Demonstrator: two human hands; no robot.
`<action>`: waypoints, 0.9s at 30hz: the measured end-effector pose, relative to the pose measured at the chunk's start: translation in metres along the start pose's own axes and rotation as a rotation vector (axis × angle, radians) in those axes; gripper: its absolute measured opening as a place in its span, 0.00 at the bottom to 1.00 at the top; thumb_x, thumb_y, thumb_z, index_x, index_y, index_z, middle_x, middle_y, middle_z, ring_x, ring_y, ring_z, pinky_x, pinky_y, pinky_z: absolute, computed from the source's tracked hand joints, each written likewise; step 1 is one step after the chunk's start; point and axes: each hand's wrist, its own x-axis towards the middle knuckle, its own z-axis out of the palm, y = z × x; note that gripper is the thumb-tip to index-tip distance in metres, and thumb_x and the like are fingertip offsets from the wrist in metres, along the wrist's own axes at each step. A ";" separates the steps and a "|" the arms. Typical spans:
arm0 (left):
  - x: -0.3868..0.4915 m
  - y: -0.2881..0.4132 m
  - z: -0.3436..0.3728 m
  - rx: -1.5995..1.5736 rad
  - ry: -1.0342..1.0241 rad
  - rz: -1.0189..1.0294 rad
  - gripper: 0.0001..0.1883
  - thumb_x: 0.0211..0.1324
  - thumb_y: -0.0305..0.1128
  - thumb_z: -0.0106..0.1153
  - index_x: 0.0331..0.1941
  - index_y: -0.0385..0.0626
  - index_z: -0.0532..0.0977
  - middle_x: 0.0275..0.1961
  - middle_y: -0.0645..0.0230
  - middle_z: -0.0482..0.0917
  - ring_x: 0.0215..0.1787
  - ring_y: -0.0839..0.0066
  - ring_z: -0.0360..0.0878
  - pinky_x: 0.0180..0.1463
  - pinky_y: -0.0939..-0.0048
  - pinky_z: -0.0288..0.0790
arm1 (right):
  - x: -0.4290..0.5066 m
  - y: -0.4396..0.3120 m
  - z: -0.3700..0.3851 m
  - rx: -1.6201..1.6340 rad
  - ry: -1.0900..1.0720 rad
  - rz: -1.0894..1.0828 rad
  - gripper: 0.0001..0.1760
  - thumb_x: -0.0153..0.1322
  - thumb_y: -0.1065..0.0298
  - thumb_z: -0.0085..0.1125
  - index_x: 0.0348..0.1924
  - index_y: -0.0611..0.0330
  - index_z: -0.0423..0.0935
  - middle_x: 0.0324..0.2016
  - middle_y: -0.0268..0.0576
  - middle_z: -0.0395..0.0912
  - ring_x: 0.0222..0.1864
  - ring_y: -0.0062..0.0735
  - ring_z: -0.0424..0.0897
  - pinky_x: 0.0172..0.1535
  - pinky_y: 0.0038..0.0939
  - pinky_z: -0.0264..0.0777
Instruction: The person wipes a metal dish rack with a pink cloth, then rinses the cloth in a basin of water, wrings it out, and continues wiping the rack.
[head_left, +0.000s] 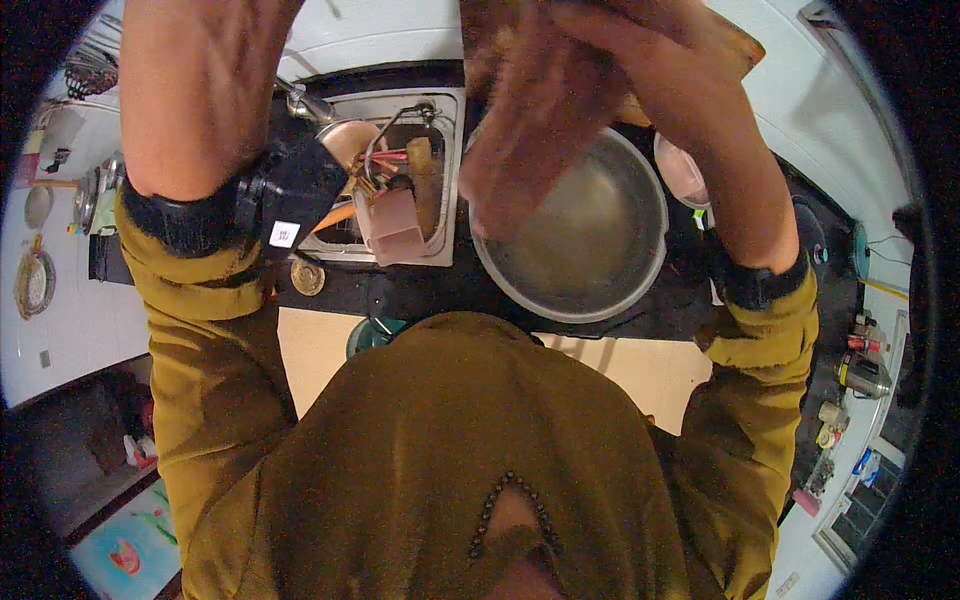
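My right hand (555, 112) is raised close to the camera and strongly blurred. Its fingers cover the far left rim of a large round metal pot (592, 240), though they seem well above it. Whether they grip anything cannot be made out. My left forearm (202, 97) runs up past the top edge, so my left hand is out of view. Behind the right hand, a brown wooden board (735, 37) shows only in part. Left of the pot is a steel sink (454, 172) holding a pink plastic container (396, 225) and several utensils.
A metal faucet (307, 105) rises at the sink's far left corner. The black countertop (405, 292) carries a small round brass-coloured item (307, 277) near the sink. A pale bowl (681, 172) stands right of the pot. A steel flask (862, 375) lies along the right-hand counter.
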 end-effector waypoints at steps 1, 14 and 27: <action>0.000 -0.002 0.006 -0.047 -0.038 -0.024 0.15 0.54 0.23 0.56 0.48 0.41 0.78 0.49 0.62 0.80 0.52 0.68 0.77 0.54 0.63 0.74 | -0.010 0.001 -0.014 0.062 -0.018 -0.116 0.12 0.73 0.68 0.60 0.46 0.66 0.77 0.41 0.45 0.82 0.43 0.33 0.81 0.48 0.32 0.76; -0.093 -0.160 0.201 -0.104 -0.920 -0.828 0.21 0.50 0.30 0.61 0.52 0.46 0.79 0.47 0.60 0.83 0.44 0.67 0.82 0.39 0.67 0.77 | -0.133 0.289 -0.090 -0.642 0.372 0.458 0.34 0.61 0.81 0.56 0.62 0.57 0.66 0.54 0.54 0.75 0.55 0.54 0.76 0.56 0.44 0.72; -0.221 -0.194 0.322 0.518 -1.199 -0.435 0.45 0.59 0.43 0.58 0.75 0.53 0.44 0.79 0.57 0.39 0.79 0.47 0.39 0.73 0.34 0.45 | -0.160 0.340 -0.024 -1.127 -0.307 0.809 0.38 0.73 0.53 0.51 0.74 0.36 0.48 0.76 0.39 0.38 0.74 0.68 0.38 0.68 0.72 0.39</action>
